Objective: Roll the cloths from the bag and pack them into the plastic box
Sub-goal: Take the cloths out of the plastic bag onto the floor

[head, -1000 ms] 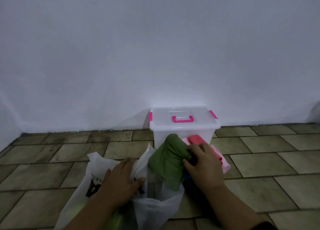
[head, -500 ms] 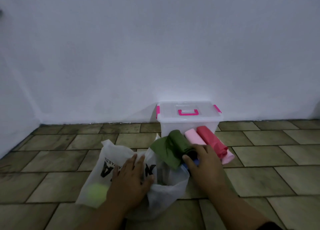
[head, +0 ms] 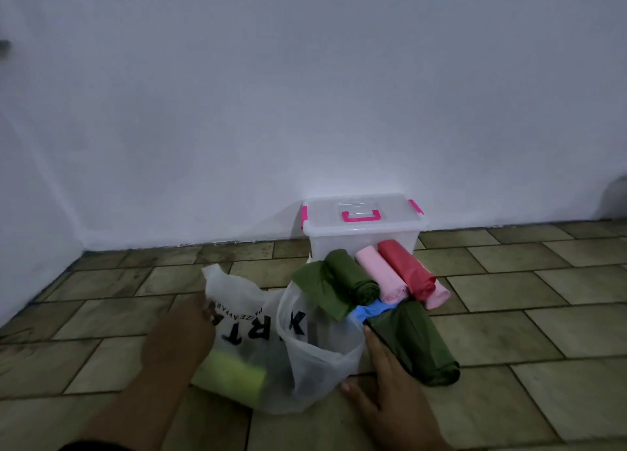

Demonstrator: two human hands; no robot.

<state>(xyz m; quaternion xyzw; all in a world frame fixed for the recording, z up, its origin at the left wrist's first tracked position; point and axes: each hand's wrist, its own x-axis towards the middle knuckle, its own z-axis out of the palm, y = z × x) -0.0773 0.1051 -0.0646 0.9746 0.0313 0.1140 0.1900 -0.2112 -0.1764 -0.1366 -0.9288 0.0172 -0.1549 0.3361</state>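
Flanking the white bag with both hands

The right hand lies flat, fingers straight, right of the bag, just beside a dark green rolled cloth. The left hand, blurred, touches the bag's left side; its grip is unclear. The lidded plastic box stands behind the bag.

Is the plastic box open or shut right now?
Shut. The clear lid sits flat on the plastic box, pink handle lying down. Whether the pink side latches are clipped, I cannot tell.
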